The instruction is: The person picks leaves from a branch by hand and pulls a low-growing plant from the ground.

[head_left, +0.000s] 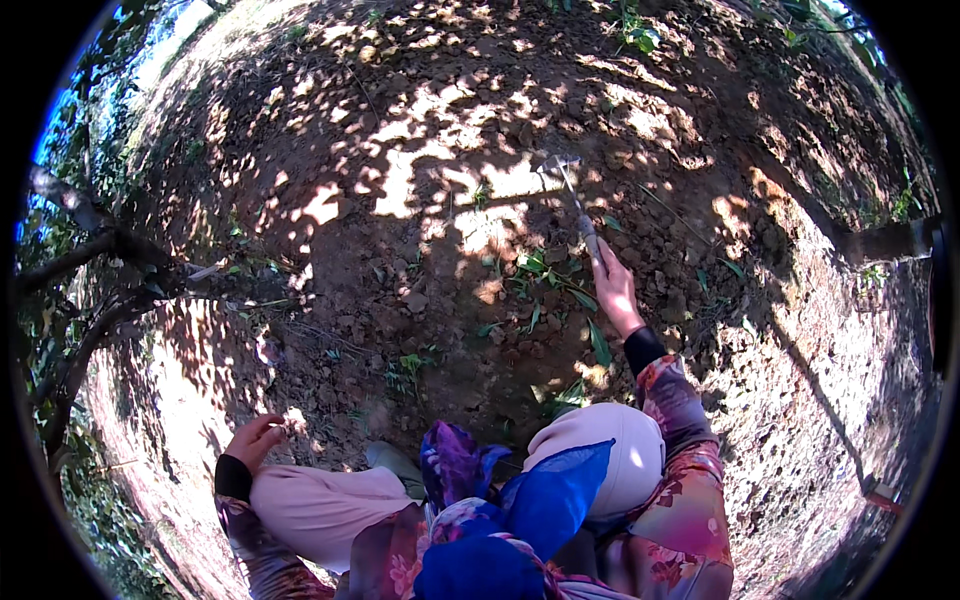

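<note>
My right hand (615, 288) is stretched out in front of me, its fingers wrapped round the handle of a small hand hoe (576, 198). The hoe's metal head points away from me and rests at or just above the broken soil (420, 270). Beside my left knee, my left hand (257, 440) hangs with loosely bent fingers and holds nothing that I can see. Green weeds (535, 264) lie or grow just left of the right hand, and a small leafy plant (408, 368) is nearer my knees.
A tree with branching limbs (120, 243) stands at the left. Another trunk (890, 241) is at the right edge. A reddish object (881, 494) lies at the lower right, too small to name. Cloddy earth with sun patches stretches ahead.
</note>
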